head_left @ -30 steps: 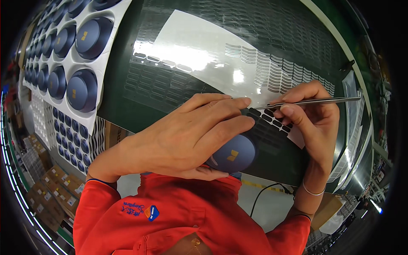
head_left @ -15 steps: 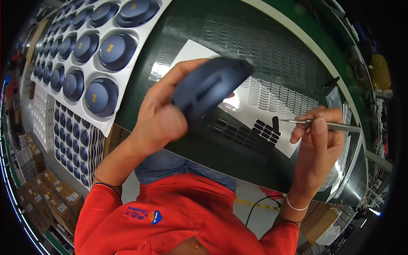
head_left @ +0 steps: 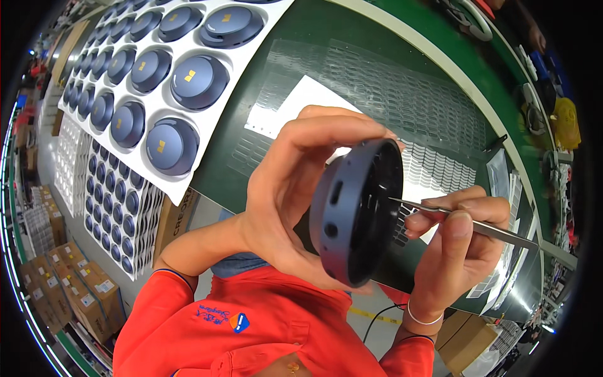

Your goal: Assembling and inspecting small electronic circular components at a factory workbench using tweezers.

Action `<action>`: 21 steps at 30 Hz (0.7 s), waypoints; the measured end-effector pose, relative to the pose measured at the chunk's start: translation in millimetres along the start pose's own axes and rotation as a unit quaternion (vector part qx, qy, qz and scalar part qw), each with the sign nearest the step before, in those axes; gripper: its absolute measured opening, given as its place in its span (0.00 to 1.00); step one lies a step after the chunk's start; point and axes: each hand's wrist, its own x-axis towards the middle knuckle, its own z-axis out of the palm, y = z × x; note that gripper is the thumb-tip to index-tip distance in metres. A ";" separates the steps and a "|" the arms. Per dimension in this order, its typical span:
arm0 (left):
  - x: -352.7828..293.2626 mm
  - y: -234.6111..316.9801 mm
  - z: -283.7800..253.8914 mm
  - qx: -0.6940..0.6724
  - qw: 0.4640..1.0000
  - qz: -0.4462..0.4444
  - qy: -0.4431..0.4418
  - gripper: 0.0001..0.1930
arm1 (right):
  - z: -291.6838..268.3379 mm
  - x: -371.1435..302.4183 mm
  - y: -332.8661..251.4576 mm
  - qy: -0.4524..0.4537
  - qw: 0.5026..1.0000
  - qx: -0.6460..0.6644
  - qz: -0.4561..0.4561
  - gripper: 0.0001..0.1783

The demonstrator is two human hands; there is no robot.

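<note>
My left hand (head_left: 267, 204) grips a dark blue headphone ear cup shell (head_left: 342, 248), thumb below and fingers over its top edge. The shell is tilted with its hollow black side facing right; a slot and a round hole show on its outer wall. Steel tweezers (head_left: 502, 234) are pinched in my right hand (head_left: 458, 251). Their tips reach the mouth of the shell; whether they hold a small black piece cannot be made out. Behind the shell lies a white sheet (head_left: 317, 94), partly hidden, with small black oblong stickers (head_left: 401, 235) at its near end.
At the left, a white moulded tray (head_left: 217, 119) carries rows of similar blue shells. Stacked trays (head_left: 119, 207) and cardboard boxes (head_left: 81, 289) stand lower down. Clear plastic sheets with oblong cut-outs (head_left: 402, 81) lie across the dark green table (head_left: 276, 69). Plastic bags (head_left: 499, 176) rest at the right.
My left hand has turned the shell so its hollow side faces the tweezers. The tweezers have moved from the black stickers to the shell's opening. The whole view has shifted slightly.
</note>
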 end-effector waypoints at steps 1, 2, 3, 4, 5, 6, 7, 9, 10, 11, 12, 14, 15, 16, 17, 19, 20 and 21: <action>-0.8 0.8 2.0 0.000 1.000 -0.001 0.002 0.49 | 0.8 0.2 0.6 -0.001 1.000 0.000 0.002 0.12; -1.0 4.3 4.7 0.015 1.000 -0.002 0.014 0.51 | 1.7 0.3 1.2 -0.004 1.000 -0.002 0.000 0.11; -0.9 6.5 6.2 0.032 0.999 -0.002 0.026 0.53 | 2.6 0.5 1.4 -0.007 1.000 -0.002 -0.002 0.11; -0.9 6.3 6.2 0.033 0.999 -0.003 0.027 0.53 | 3.2 0.5 1.9 -0.009 1.000 -0.002 -0.001 0.11; -0.8 5.8 5.9 0.025 0.999 0.007 0.025 0.54 | 3.5 0.2 2.3 -0.011 1.000 -0.003 -0.003 0.11; -0.8 5.1 6.0 0.017 0.999 0.017 0.023 0.56 | 3.9 -0.2 2.7 -0.013 1.000 -0.006 -0.005 0.10; -0.8 4.4 6.6 0.018 0.999 0.017 0.024 0.56 | 4.4 -0.9 2.7 -0.014 1.000 -0.006 -0.004 0.10; -1.1 3.2 8.1 -0.005 0.999 0.027 0.037 0.55 | 5.5 -2.4 2.9 -0.014 1.000 -0.012 -0.011 0.10; -1.2 3.3 8.5 -0.004 0.999 0.026 0.039 0.55 | 6.0 -2.7 3.4 -0.015 1.000 -0.012 -0.010 0.10; -1.1 3.6 8.8 -0.004 0.999 0.032 0.043 0.54 | 6.2 -3.0 4.1 -0.015 1.000 -0.018 -0.017 0.10; -1.3 3.8 8.7 -0.005 0.998 0.038 0.046 0.52 | 6.5 -3.3 4.6 -0.015 0.999 -0.025 -0.024 0.09; -1.6 2.2 6.9 0.000 0.998 0.045 0.045 0.50 | 7.3 -4.0 4.9 -0.011 0.999 -0.027 -0.022 0.09; -2.3 1.2 5.9 0.005 0.998 0.051 0.042 0.48 | 7.8 -4.3 5.3 -0.006 0.999 -0.029 -0.021 0.09; -2.9 0.0 6.3 0.006 0.998 0.051 0.043 0.48 | 8.0 -4.4 6.0 -0.007 0.999 -0.029 -0.021 0.09; -3.4 -1.9 7.6 0.004 0.997 0.061 0.050 0.47 | 7.9 -4.4 6.8 -0.009 0.999 -0.031 -0.025 0.09; -4.4 -4.1 7.5 0.001 0.996 0.070 0.056 0.46 | 8.1 -4.4 7.0 -0.010 0.999 -0.034 -0.028 0.09; -5.0 -5.3 6.5 -0.017 0.996 0.073 0.055 0.45 | 8.5 -4.5 6.8 -0.009 0.999 -0.035 -0.027 0.09; -5.5 -6.0 5.8 -0.035 0.995 0.075 0.053 0.45 | 8.9 -4.5 7.3 -0.008 0.999 -0.035 -0.025 0.09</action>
